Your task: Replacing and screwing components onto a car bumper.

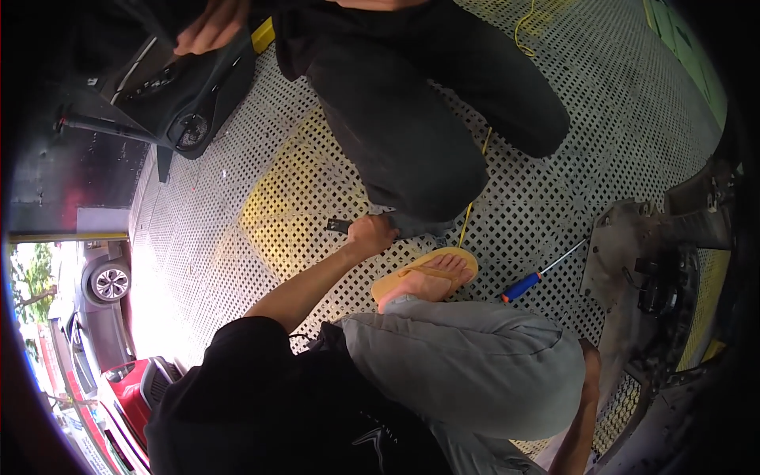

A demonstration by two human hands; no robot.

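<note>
The left hand [373, 234] closes round a dark object [340, 226] on the floor; the right hand [590, 349], partly hidden by the knee, I cannot tell. The perforated grey floor tiles [229, 170], some yellow, carry a blue-handled screwdriver [522, 287]. Beyond kneels a co-worker [396, 119]; at far left, a red vehicle [131, 385] and a grey car [107, 317] stand in daylight.

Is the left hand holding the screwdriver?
No: the screwdriver lies on the floor, right of the sandal, while the left hand is closed on a dark object.
</note>
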